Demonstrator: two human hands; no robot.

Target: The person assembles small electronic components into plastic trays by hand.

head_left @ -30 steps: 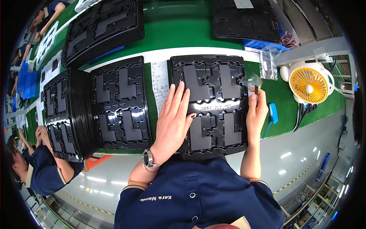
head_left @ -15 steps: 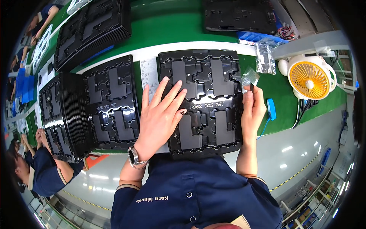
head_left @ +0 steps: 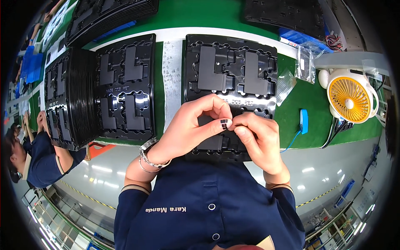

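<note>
With the hands as clock centre, a black tray [head_left: 234,62] holding L-shaped dark pieces [head_left: 207,62] lies beneath them, its top toward twelve. A written-on white strip [head_left: 171,79] and second black tray [head_left: 121,90] sit at ten, a tray stack [head_left: 85,98] between nine and ten. Clear film [head_left: 286,88] lies at two, a blue corded item [head_left: 304,121] at three, a yellow-and-white fan [head_left: 349,96] just above three. The left hand [head_left: 214,121] and right hand [head_left: 254,135] curl almost closed, fingertips meeting over the tray's lower half; I cannot tell what they pinch. The green counter [head_left: 314,130] shows between tray and film; its near edge borders grey floor [head_left: 321,160] around four. A co-worker [head_left: 43,166] sits near nine.
</note>
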